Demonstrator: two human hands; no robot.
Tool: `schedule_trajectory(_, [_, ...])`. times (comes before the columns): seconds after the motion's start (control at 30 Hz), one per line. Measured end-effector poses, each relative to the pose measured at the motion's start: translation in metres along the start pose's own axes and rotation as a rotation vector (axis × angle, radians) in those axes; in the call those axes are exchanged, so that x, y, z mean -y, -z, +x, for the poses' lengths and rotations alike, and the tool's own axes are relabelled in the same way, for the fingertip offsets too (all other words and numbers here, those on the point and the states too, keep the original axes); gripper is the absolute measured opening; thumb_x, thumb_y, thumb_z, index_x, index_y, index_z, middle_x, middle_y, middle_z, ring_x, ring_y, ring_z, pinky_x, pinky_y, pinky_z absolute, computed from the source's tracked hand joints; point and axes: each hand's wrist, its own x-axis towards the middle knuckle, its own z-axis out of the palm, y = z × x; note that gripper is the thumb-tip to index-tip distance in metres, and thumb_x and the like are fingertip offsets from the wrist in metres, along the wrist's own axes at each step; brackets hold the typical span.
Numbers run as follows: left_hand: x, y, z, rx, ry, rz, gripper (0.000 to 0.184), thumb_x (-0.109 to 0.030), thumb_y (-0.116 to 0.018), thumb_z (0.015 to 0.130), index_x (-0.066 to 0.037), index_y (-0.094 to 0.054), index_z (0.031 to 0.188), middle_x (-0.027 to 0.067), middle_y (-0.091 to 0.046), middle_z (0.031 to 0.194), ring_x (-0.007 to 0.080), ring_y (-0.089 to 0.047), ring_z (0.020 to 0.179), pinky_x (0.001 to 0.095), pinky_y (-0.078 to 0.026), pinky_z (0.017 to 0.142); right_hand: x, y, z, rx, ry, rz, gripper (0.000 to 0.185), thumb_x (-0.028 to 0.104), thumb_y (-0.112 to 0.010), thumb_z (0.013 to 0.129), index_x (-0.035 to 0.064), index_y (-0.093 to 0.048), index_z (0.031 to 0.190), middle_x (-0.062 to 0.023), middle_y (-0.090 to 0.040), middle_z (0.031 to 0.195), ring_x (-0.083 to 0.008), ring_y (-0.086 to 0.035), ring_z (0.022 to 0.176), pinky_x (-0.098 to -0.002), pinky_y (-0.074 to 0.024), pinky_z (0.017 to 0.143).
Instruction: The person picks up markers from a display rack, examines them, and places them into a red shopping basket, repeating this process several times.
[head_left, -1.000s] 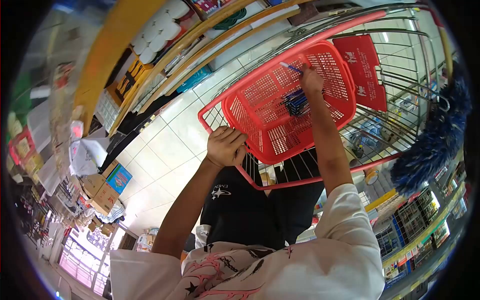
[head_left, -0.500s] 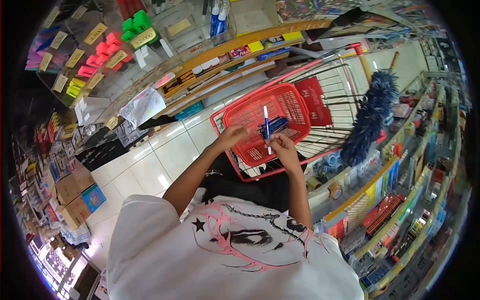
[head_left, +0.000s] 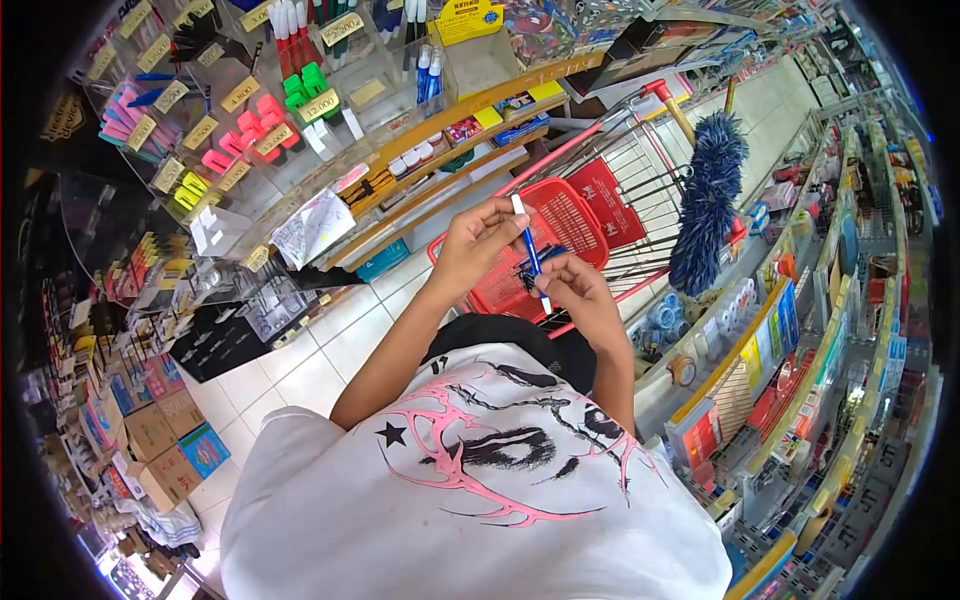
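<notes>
Both hands hold one blue-and-white pen (head_left: pixel 531 248) above a red basket (head_left: pixel 580 222). My left hand (head_left: pixel 482 240) pinches it near its upper white end, and my right hand (head_left: pixel 580 292) grips it near the lower white end. Beneath the hands, several dark blue pens (head_left: pixel 549 256) lie in the basket, partly hidden by the fingers. The basket rests in a metal shopping cart (head_left: pixel 655 160) with red trim, beside a red printed panel (head_left: pixel 606 203).
A blue fluffy duster (head_left: pixel 709 205) stands at the cart's right side. Display trays with highlighters (head_left: pixel 265 125) and price tags fill the upper left. Stocked shelves (head_left: pixel 790 370) run down the right. Cardboard boxes (head_left: pixel 165 450) sit on the floor at lower left.
My left hand has gone from the cart's edge to the pen's upper end. My right hand has lifted the pen out of the basket toward the body. The view has shifted toward the display trays.
</notes>
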Motion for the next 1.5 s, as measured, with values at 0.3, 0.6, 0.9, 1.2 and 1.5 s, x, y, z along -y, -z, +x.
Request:
schedule_trajectory(0.3, [-0.009,0.003,-0.001,0.047,-0.013,-0.03,0.022,-0.012,-0.06,0.094,0.002,-0.062,0.112,0.0056,-0.066,0.093,0.0099,-0.061,0.084,0.0249,-0.049,0.077,0.011,-0.026,0.03,-0.036,0.146,-0.064,0.022,0.022,-0.061,0.096,0.0034,-0.058,0.084,0.0051,-0.054,0.071,-0.0008,-0.045,0.065,-0.0196,-0.0336,0.057])
schedule_trajectory(0.6, [-0.009,0.018,0.009,0.016,-0.016,-0.031,0.021,-0.013,-0.06,0.094,0.002,-0.063,0.109,0.0074,-0.067,0.091,0.0112,-0.06,0.078,0.0245,-0.048,0.074,0.013,-0.027,0.032,0.005,0.11,-0.009,0.014,0.016,-0.059,0.096,0.0021,-0.059,0.095,0.0033,-0.055,0.071,-0.0026,-0.049,0.063,-0.0198,-0.0369,0.057])
schedule_trajectory(0.9, [-0.028,0.014,0.023,-0.049,-0.122,-0.03,0.024,-0.012,-0.059,0.094,0.004,-0.061,0.112,0.0125,-0.068,0.095,0.014,-0.063,0.085,0.0274,-0.048,0.075,0.015,-0.018,0.028,-0.005,0.089,0.058,0.014,0.016,-0.061,0.095,0.0027,-0.058,0.095,0.0011,-0.057,0.071,-0.0049,-0.054,0.064,-0.0205,-0.0419,0.059])
schedule_trajectory(1.2, [-0.032,0.012,0.025,-0.077,-0.122,-0.059,0.027,-0.016,-0.061,0.094,0.003,-0.06,0.114,0.0105,-0.068,0.093,0.0134,-0.062,0.082,0.027,-0.048,0.075,0.02,-0.018,0.025,0.011,0.139,0.05,0.013,0.013,-0.059,0.095,0.001,-0.058,0.097,-0.0004,-0.058,0.072,-0.0057,-0.054,0.065,-0.0213,-0.0424,0.061])
schedule_trajectory(1.5, [-0.033,0.001,0.032,-0.051,-0.13,-0.022,0.028,-0.016,-0.062,0.094,0.003,-0.06,0.113,0.0105,-0.067,0.092,0.013,-0.061,0.08,0.0271,-0.048,0.075,0.021,-0.009,0.02,-0.022,0.117,0.072,0.011,0.01,-0.057,0.094,-0.0001,-0.059,0.099,-0.0005,-0.058,0.074,-0.0056,-0.053,0.066,-0.0219,-0.0427,0.063])
